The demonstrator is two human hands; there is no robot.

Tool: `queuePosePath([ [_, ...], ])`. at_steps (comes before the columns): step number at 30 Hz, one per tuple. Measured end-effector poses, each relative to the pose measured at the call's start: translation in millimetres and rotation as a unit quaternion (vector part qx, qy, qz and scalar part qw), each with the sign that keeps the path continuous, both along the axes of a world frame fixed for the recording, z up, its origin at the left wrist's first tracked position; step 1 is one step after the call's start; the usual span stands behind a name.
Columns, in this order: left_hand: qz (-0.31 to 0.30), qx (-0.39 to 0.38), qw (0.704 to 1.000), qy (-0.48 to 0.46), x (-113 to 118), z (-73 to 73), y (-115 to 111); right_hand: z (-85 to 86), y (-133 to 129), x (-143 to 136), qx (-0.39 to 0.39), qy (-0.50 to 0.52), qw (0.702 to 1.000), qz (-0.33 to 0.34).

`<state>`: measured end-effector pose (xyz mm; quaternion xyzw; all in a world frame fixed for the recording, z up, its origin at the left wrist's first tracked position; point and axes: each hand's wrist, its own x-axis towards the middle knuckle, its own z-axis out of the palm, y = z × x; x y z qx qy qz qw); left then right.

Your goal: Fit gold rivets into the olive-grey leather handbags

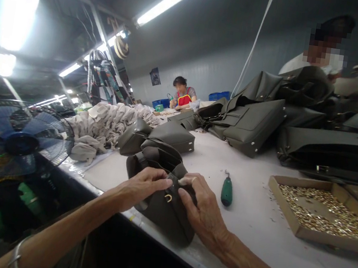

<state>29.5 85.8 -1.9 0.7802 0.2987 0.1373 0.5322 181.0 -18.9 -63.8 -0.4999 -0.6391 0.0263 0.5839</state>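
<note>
Head view: green-handled tool (227,192) lies between held bag (166,221) and fittings tray (306,234).

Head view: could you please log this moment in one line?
left hand: on bag; right hand: on bag; green-handled tool: on table, untouched

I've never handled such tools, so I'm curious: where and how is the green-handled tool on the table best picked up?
Probably by the thick green handle, the right hand coming from above on the wearer's side, once free of the dark bag. The tool lies flat, handle toward the wearer, thin metal tip pointing away, and that hand is nearest.
</note>
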Motion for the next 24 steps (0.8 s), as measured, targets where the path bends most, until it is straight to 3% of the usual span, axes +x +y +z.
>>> queuePosePath([
  [4, 0.041, -0.07, 0.996, -0.033, -1, -2.7, -8, -1.0, 12, -13, -0.024, 0.104, 0.993, -0.054],
  [7, 0.069, -0.165, 0.981, -0.076, -6, -8.7, -25, -4.6, 20, -19, -0.026, 0.145, 0.987, -0.062],
  [14, 0.179, -0.36, 0.884, -0.239, -10, -34.9, -65, -9.8, 29, -12, -0.038, 0.172, 0.983, 0.052],
  [17, 0.269, -0.39, 0.825, -0.307, -1, -46.6, -63, -12.7, 43, -6, -0.08, 0.19, 0.972, 0.11],
  [20, 0.332, -0.416, 0.772, -0.348, 11, -52.8, -53, -16.9, 62, -3, -0.102, 0.194, 0.968, 0.124],
  [24, 0.329, -0.437, 0.761, -0.349, 15, -57.4, -42, -17.6, 67, 0, -0.102, 0.16, 0.981, 0.045],
])
